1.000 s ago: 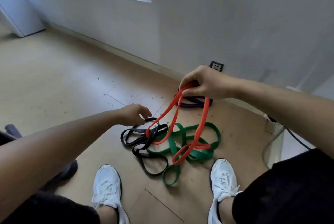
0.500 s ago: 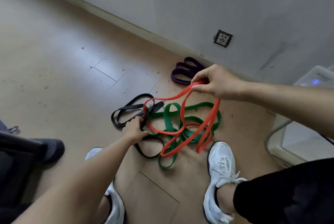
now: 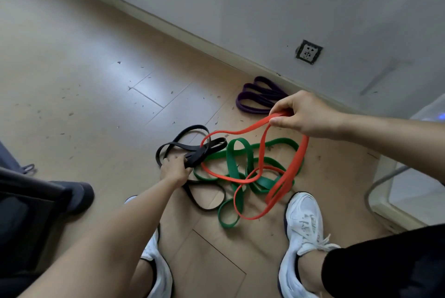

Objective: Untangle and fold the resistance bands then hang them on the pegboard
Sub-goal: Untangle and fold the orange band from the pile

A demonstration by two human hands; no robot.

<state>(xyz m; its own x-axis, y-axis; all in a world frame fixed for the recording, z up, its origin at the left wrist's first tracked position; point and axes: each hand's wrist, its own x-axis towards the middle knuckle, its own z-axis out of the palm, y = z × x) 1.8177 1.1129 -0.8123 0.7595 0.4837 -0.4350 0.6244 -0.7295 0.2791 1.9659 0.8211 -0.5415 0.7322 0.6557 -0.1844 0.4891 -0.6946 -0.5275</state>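
Three bands lie tangled on the wooden floor between my feet. My right hand (image 3: 304, 114) pinches the top of the orange band (image 3: 297, 160) and holds it raised; its loops hang down across the green band (image 3: 234, 167), which lies flat. My left hand (image 3: 174, 169) is down at the floor, closed on the black band (image 3: 195, 150) where its strands bunch and an orange loop passes around them. A purple band (image 3: 258, 100) lies folded and apart near the wall. No pegboard is in view.
My white shoes (image 3: 304, 225) flank the pile. A baseboard and a wall with a socket (image 3: 309, 52) run behind. A white appliance (image 3: 409, 196) with a cable stands at the right, and a dark chair base (image 3: 36, 201) at the left.
My left hand dropped from above the pile to the floor and closed on the black band. My right hand kept the orange band raised. My view tilted downward.
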